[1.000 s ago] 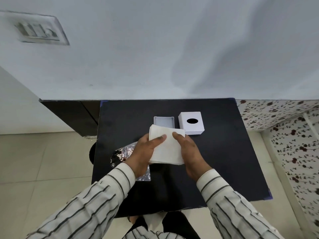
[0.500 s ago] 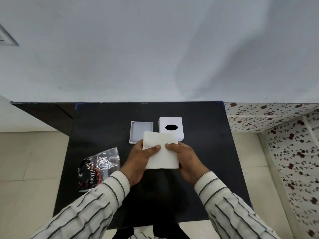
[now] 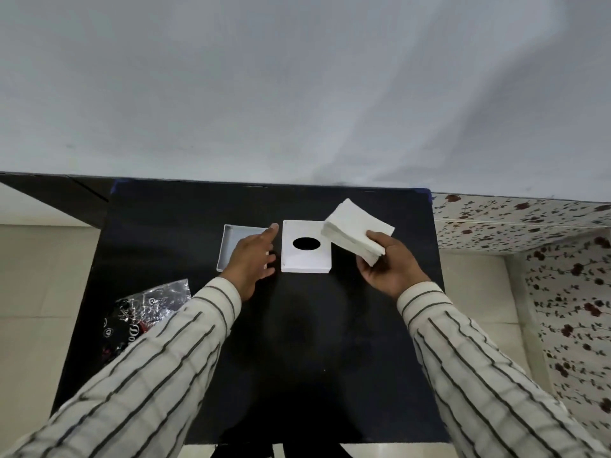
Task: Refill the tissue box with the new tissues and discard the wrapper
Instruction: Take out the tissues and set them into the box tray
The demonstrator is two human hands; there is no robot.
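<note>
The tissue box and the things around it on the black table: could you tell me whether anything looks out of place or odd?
Nothing looks damaged or spilled. The tissue box stands in two parts, its tray lying open beside it. The crumpled wrapper overhangs the table at its left edge, not yet discarded. The tissues are in the right hand.
</note>
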